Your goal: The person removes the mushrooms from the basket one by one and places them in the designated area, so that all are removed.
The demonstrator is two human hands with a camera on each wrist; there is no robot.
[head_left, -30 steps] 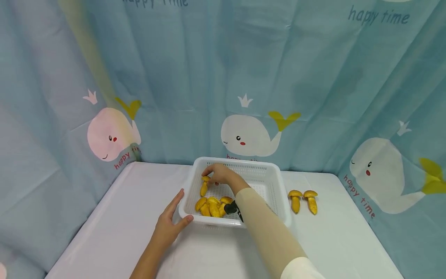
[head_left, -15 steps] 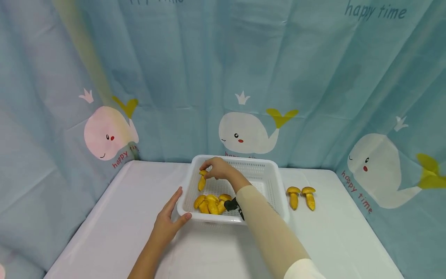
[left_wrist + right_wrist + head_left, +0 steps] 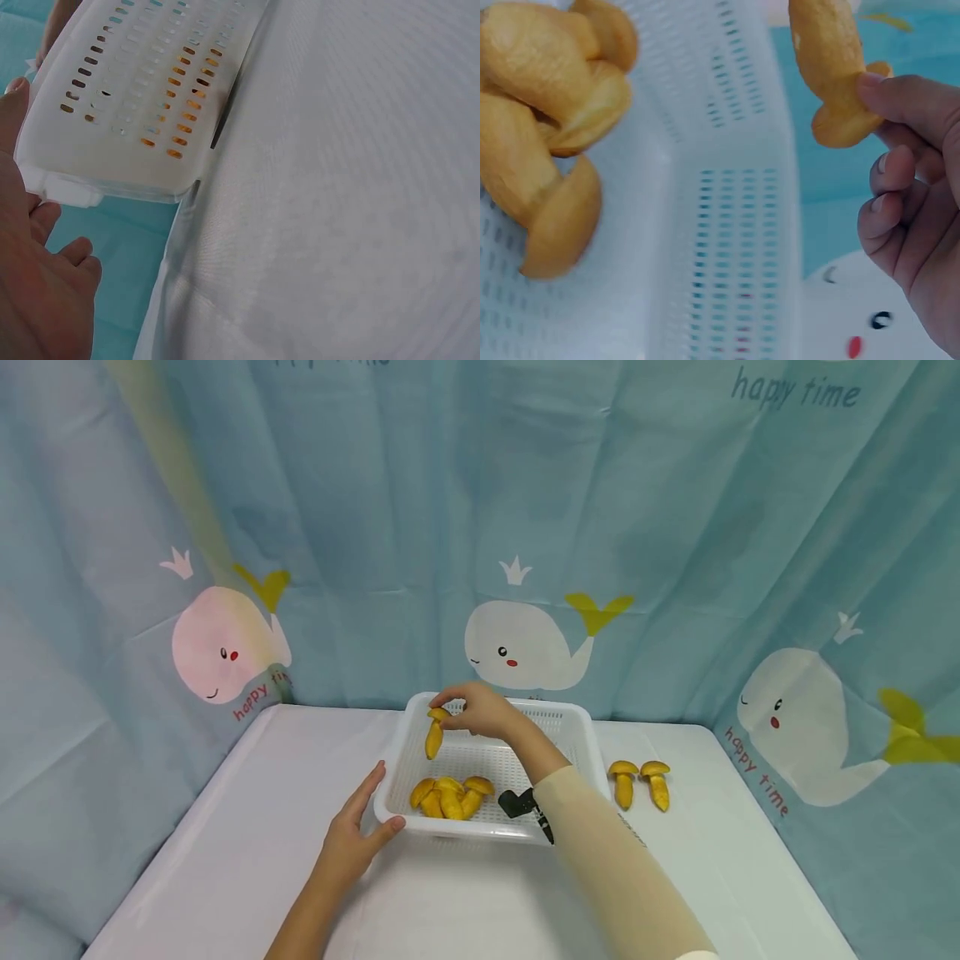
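My right hand (image 3: 483, 712) pinches a yellow mushroom (image 3: 434, 739) near its cap, stem pointing down, above the far left part of a white plastic basket (image 3: 480, 832). In the right wrist view, the thumb and a partly hidden finger grip this mushroom (image 3: 826, 52), with the other fingers curled below. Several yellow mushrooms (image 3: 452, 799) lie bunched in the basket's near left corner. My left hand (image 3: 351, 842) touches that corner, its thumb at the front rim and extended fingers along the left side. In the left wrist view, the basket's slotted wall (image 3: 135, 90) hides most of the contents.
Two more yellow mushrooms, one (image 3: 624, 785) beside the other (image 3: 656, 787), lie right of the basket on the white-covered table (image 3: 465, 902). Blue whale-print curtains (image 3: 420, 527) stand behind and at both sides. A dark print (image 3: 517, 803) shows by the right sleeve (image 3: 607, 852).
My right hand has lifted the pinched mushroom higher, away from the bunch and toward the back of the basket. My left hand keeps its place at the corner. The view has shifted slightly.
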